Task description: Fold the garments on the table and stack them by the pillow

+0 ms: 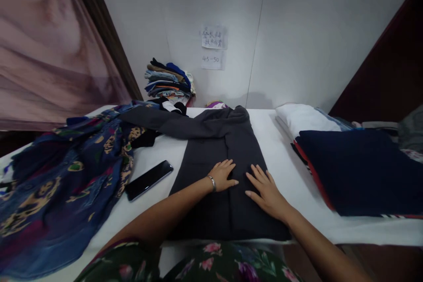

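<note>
A dark grey long-sleeved jacket (206, 152) lies on the white table (269, 134) in front of me, its top end toward the wall. One sleeve stretches out to the left, over the edge of a patterned blue garment. My left hand (222, 176), with a bracelet at the wrist, rests flat on the middle of the jacket. On its right half lies my right hand (266, 191), palm down with the fingers spread. Neither hand grips the cloth. The jacket's other sleeve cannot be made out.
Left of the jacket are a black phone (149, 179) and the patterned blue garment (66, 185). A pile of folded clothes (360, 172) stands at the right, topped by navy cloth. Another clothes stack (168, 80) is at the back, near paper notes (214, 47) on the wall.
</note>
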A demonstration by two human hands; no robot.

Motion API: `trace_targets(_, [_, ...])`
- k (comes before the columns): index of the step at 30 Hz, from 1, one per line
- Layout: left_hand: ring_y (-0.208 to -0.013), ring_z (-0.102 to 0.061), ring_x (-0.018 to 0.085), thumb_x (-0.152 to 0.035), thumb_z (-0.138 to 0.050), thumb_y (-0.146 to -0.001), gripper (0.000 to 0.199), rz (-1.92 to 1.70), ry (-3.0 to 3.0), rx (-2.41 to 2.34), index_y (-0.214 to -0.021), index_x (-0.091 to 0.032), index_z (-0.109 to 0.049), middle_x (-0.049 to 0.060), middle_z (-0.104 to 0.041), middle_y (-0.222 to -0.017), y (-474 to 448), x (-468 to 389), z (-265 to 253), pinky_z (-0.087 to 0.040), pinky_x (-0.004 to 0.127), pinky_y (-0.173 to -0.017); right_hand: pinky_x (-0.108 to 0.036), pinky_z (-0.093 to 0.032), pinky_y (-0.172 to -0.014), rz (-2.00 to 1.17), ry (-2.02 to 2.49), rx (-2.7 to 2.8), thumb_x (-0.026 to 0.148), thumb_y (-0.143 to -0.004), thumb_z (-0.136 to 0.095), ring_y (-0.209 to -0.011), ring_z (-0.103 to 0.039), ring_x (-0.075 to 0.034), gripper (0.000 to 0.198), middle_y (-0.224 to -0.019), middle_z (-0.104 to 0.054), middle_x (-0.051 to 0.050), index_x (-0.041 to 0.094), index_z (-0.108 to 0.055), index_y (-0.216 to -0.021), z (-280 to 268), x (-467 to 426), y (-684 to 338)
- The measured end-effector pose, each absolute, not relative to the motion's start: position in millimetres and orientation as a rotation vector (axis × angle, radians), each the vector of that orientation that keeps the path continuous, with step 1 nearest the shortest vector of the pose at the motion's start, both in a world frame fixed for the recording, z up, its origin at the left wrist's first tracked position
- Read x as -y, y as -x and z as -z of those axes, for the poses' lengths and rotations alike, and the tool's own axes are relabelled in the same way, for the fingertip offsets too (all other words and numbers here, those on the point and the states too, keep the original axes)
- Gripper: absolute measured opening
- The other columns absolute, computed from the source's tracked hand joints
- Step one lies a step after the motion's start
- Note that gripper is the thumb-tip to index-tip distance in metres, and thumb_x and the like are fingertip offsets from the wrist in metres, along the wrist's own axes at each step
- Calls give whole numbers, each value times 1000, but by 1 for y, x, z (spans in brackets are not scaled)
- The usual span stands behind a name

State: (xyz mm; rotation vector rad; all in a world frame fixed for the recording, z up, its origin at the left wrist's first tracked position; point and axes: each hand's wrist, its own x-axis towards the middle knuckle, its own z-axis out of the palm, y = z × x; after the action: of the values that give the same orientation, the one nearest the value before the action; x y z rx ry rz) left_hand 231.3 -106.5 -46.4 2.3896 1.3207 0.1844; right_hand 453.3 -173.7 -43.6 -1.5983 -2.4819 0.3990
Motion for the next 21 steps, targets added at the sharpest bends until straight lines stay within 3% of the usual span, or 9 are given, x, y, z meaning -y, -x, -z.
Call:
trace_targets(5, [-136, -37, 22, -49, -56, -82, 58, -441, -2195, -1429, -131, -19, -53, 10, -39, -149, -200, 81, 32, -29, 34, -112, -51, -9, -116, -297, 1450, 2483, 56, -94, -34, -145, -3, -24, 62, -158, -11, -5, 26, -29, -147, 35, 172, -436])
trace_targets(9, [-123, -52, 23, -34, -68, -73, 40, -1005, -1684, -1791, -111, -21, -65, 7, -59, -131, -143, 47, 13, -38, 33, -107, -54, -12, -115, -404, 1410, 2598, 59, -92, -34, -144, -12, -27, 62, -156, -19, -7, 26, -33, -146, 56, 165, -428])
trace_targets(11, [-120, -53, 24, -29, -66, -74, 40, -1240, -1428, -1956, -113, -17, -62, 11, -60, -127, -106, 33, 2, -39, 35, -105, -54, -13, -115, -417, 1405, 2617, 59, -93, -33, -144, -13, -27, 62, -156, -19, -6, 27, -33, -146, 67, 162, -429])
trace_targets(16, [-130, -42, 27, -25, -60, -80, 48, -1603, -987, -2192, -124, -11, -50, 19, -44, -139, -21, 11, -21, -30, 41, -110, -57, -16, -115, -398, 1363, 2582, 58, -92, -37, -143, -17, -30, 60, -156, -19, -3, 31, -32, -145, 82, 160, -434])
trace_targets(18, [-125, -48, 29, -23, -60, -79, 42, -1688, -811, -2169, -119, -10, -52, 22, -51, -132, 1, 1, -24, -36, 45, -105, -58, -17, -115, -402, 1349, 2568, 58, -91, -41, -142, -19, -32, 60, -155, -21, -2, 33, -33, -145, 85, 160, -434])
trace_targets(21, [-103, -62, 29, -21, -61, -80, 32, -1774, -648, -1990, -110, -10, -55, 21, -63, -111, 15, -18, -22, -51, 45, -86, -58, -16, -115, -412, 1358, 2569, 57, -90, -42, -142, -20, -33, 60, -155, -21, -1, 35, -32, -145, 86, 159, -434])
